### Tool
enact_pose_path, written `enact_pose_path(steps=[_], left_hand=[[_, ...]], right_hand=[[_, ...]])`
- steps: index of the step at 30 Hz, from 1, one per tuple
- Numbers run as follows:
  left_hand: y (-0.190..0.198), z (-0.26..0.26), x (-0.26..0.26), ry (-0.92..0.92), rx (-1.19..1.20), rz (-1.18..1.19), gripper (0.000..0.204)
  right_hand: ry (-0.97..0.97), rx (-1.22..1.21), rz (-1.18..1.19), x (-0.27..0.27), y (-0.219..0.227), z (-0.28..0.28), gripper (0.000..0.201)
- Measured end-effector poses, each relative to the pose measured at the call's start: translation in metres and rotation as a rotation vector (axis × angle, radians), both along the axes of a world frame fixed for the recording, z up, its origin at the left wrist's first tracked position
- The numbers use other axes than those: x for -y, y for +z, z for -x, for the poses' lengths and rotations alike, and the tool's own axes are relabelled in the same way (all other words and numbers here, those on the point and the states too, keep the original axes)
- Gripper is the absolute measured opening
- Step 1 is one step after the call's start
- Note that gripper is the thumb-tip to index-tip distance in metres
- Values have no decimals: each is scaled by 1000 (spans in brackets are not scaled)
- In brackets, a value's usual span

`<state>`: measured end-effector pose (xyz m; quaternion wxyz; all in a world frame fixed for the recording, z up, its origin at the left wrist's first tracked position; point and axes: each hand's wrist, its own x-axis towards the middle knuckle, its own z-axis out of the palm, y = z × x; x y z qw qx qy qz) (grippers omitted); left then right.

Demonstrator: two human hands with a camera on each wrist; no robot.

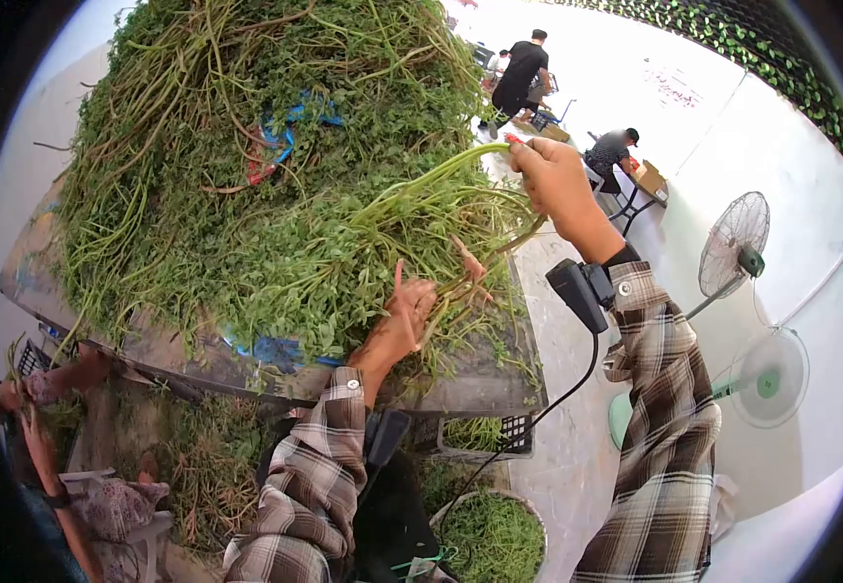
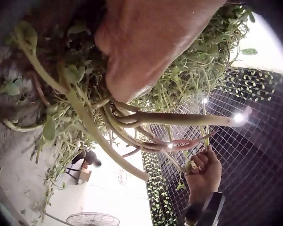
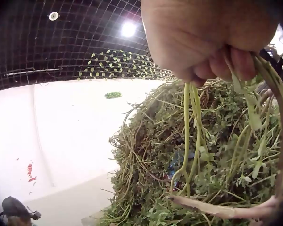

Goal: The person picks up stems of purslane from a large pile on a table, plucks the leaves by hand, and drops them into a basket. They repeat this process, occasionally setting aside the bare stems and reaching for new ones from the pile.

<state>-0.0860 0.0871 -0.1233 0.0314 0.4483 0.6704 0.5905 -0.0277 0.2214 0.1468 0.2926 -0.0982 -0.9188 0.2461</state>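
Note:
My right hand is raised at the right of the heap and pinches the ends of several long green stems. In the right wrist view, stems hang down from the curled fingers. Lower, near the table's front edge, my left hand grips a bunch of leafy stems. The left wrist view has thick cut stems sticking out together from under this hand; its fingertips are hidden. Both hands work at the side of a big heap of leafy green plants.
The heap covers most of a worn table. Below stand a black crate and a round tub of greens. Another person's arm reaches in at left. Fans stand right; people work farther back.

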Motion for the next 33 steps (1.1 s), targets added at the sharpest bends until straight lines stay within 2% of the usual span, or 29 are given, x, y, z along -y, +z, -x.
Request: enact_pose_path(steps=[2, 4, 5, 8, 9, 12, 13, 14, 15, 16, 18, 20, 21, 22, 24, 25, 26, 27, 28, 29, 30, 31, 33], left_hand=[[-13, 2, 1, -21, 0, -20, 34], [-28, 11, -6, -48, -238, -96, 44], [-37, 14, -10, 9, -454, -163, 51], [-38, 11, -8, 37, -562, -245, 50], [-25, 6, 3, -55, -417, -190, 51], [-33, 10, -3, -73, -401, -241, 50], [9, -7, 17, -187, 245, 35, 39], [8, -5, 12, -179, 243, 34, 39], [4, -2, 8, -72, 46, 109, 34], [8, -4, 8, 33, -143, 182, 31], [22, -12, 16, 59, -149, 98, 26], [46, -12, 22, -36, 173, 379, 30], [36, -3, 11, -93, 144, 569, 31], [17, -3, 5, -99, 136, 556, 31], [-20, -9, 7, 391, -867, 172, 27], [-30, -3, 8, 482, -1134, 66, 24], [-19, -10, 9, 487, -1139, 75, 24], [-5, -22, 2, 264, -635, 18, 24], [12, -32, 1, 40, -133, -37, 23], [34, -40, 10, 39, -145, -35, 23], [63, -53, 27, -30, -3, 3, 25], [90, -66, 45, -100, 144, 43, 26], [109, -71, 61, -221, 366, 104, 37]], right_hand=[[13, -31, -58, -5, 0, 2, 34], [35, -59, -61, -9, -2, 3, 34], [13, -53, -13, -9, -1, 2, 35], [-7, -52, 46, -12, 4, 2, 35], [5, -66, 40, -11, 6, 4, 35], [7, -42, 113, -5, 14, 6, 33], [-23, -50, 76, -7, 17, 6, 31], [-51, -58, 37, -10, 21, 7, 31], [52, -258, -493, -32, 44, 11, 26], [158, -451, -1023, -30, 68, 10, 23], [1, -240, 161, -12, 115, -19, 22], [-13, -235, 34, -6, 127, -28, 22], [-21, -229, 4, 6, 124, -33, 23], [-18, -200, 11, 7, 121, -37, 27], [-32, -225, 64, 2, 105, -34, 29], [9, -222, 19, 2, 94, -31, 31], [49, -219, -22, 10, 83, -30, 32], [-61, -203, -45, 20, 72, -26, 34], [-55, -118, 41, 34, 67, -29, 35], [-21, -100, -71, 36, 63, -27, 35], [11, -80, -185, 35, 59, -23, 35], [9, -86, -182, 35, 54, -18, 35], [11, -34, -139, 34, 45, -4, 35]])
